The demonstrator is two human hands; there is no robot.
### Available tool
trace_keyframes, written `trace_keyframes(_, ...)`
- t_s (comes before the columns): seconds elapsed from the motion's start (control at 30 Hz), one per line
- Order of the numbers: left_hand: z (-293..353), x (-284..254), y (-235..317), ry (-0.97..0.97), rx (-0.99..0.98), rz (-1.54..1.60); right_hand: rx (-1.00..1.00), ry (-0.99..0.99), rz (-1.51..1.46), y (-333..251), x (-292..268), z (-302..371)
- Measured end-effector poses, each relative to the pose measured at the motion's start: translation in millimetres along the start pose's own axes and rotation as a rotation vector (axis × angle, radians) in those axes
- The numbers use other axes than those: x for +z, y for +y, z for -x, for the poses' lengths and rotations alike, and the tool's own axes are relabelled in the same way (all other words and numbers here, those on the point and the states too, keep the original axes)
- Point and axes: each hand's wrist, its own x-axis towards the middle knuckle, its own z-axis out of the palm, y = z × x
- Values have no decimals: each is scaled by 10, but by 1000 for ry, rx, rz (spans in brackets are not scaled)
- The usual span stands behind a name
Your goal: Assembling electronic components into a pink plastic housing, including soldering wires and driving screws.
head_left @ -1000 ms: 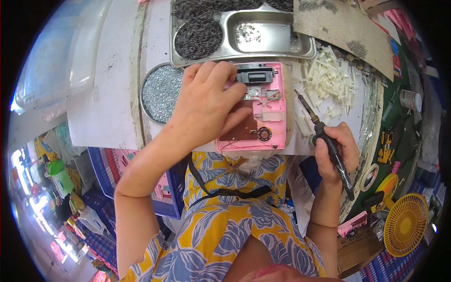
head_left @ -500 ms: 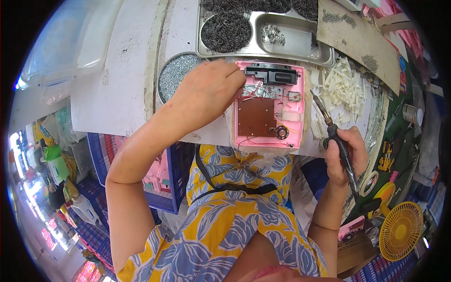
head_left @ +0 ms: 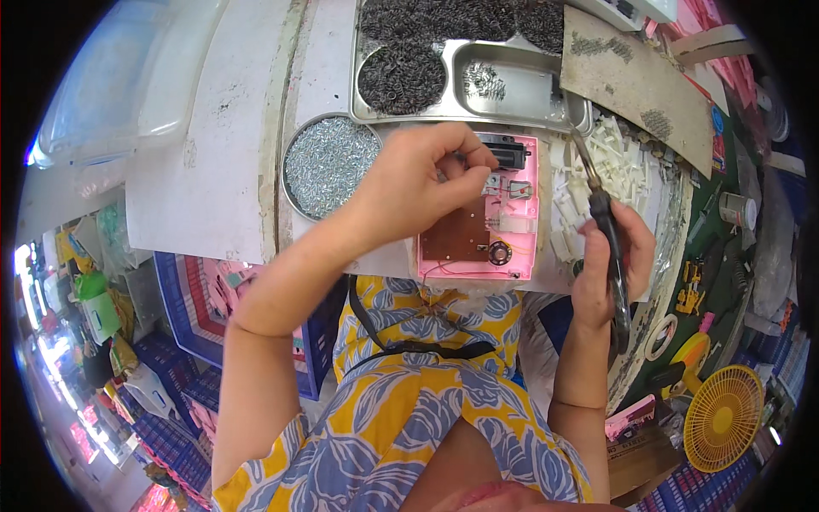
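Note:
A pink plastic casing point(head_left: 527, 241) lies on the bench in front of me. In it sit a brown circuit board point(head_left: 452, 235), a small round speaker point(head_left: 500, 253), a black part point(head_left: 509, 156) and thin wires. My left hand point(head_left: 416, 175) hovers over the casing's upper left, covering part of it. Its thumb and forefinger are brought together near the black part; what they hold, if anything, is hidden. To the right, my right hand point(head_left: 591, 286) grips a soldering iron point(head_left: 602, 218) by its black handle. The iron's tip points up, by the metal tray's corner.
A round dish of silver screws point(head_left: 331, 162) stands left of the casing. Behind is a metal tray point(head_left: 550, 109) with dark springs point(head_left: 401, 78). White plastic parts point(head_left: 610, 162) are heaped at the right, beside a board point(head_left: 640, 72). A blue crate point(head_left: 171, 294) sits below the bench edge.
My left hand has shifted right and down over the casing, uncovering the screw dish. The soldering iron in my right hand has swung more upright, its tip higher. The view has shifted slightly.

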Motion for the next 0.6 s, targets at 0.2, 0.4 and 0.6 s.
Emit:
trace_keyframes(0.2, 210, 237, -109, 175, -225, 530, 134, -176, 103, -26, 167, -159)
trace_keyframes(0.4, 355, 316, -321, 384, -67, 320, -66, -248, 128, 2, 621, -419)
trace_keyframes(0.6, 343, 204, -370, 464, 41, -142, -245, -367, 352, 50, 985, -620)
